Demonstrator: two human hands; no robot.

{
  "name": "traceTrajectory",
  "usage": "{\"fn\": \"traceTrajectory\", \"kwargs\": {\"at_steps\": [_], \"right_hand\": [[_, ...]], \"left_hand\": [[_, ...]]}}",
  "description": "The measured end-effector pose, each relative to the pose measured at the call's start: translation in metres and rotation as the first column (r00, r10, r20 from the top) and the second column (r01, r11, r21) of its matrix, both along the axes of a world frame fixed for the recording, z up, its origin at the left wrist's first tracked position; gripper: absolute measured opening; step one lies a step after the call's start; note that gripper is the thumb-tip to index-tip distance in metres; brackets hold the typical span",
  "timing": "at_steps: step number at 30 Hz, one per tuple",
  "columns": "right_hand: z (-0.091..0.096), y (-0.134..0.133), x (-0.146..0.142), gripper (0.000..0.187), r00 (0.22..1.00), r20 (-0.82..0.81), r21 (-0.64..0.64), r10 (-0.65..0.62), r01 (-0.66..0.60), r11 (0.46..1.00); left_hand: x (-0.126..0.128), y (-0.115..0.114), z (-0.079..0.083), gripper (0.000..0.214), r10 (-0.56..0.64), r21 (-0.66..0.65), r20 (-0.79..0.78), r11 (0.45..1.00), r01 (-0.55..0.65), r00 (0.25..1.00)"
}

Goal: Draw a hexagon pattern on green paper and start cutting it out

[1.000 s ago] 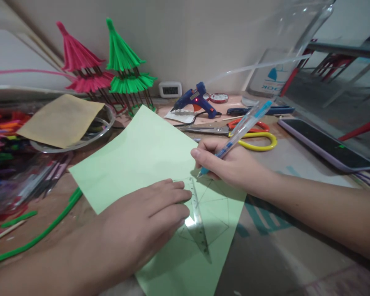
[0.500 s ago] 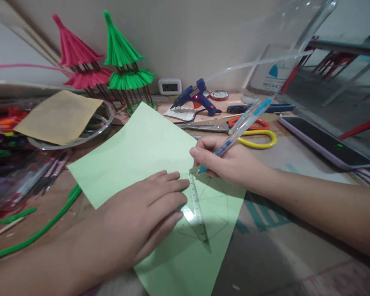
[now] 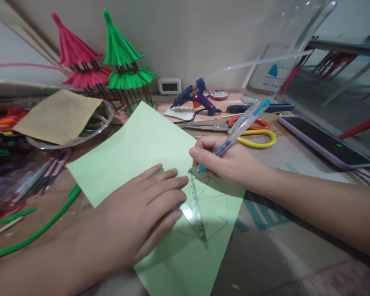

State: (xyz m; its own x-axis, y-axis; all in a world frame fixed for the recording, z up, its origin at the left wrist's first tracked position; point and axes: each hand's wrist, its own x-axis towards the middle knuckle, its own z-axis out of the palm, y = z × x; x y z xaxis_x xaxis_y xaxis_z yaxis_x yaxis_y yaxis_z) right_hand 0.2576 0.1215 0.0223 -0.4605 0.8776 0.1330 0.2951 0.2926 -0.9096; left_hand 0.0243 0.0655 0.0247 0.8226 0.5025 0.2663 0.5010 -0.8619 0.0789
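A sheet of light green paper lies at an angle in front of me, with thin pencil-like lines forming a many-sided figure on it. On the sheet rests a clear set square with a marked edge. My left hand lies flat, its fingers stretched out and their tips pressing the set square onto the paper. My right hand grips a clear and light-blue mechanical pencil, tilted, its tip touching the paper close to the upper end of the set square's edge.
Scissors with red and yellow handles lie behind my right hand, beside a phone. Further back stand a blue glue gun, a small clock and pink and green pipe-cleaner towers. At left is a metal bowl under tan sandpaper-like paper.
The outer fingers of my left hand have spread slightly apart and upward on the paper. The set square and my right hand with the pencil stay almost still.
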Motion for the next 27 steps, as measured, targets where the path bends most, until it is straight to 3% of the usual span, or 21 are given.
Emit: {"fn": "traceTrajectory", "kwargs": {"at_steps": [7, 27], "right_hand": [[0.0007, 0.0000, -0.0001, 0.034, 1.000, -0.002, 0.008, -0.007, 0.007, 1.000], [0.0032, -0.0014, -0.0001, 0.033, 0.999, 0.049, 0.017, -0.009, 0.008, 1.000]], "left_hand": [[-0.0030, -0.0007, -0.0020, 0.030, -0.096, -0.031, 0.067, 0.995, 0.098, 0.993], [0.0020, 0.0019, -0.0016, 0.028, -0.079, -0.062, 0.094, 0.994, 0.085, 0.992]]}}
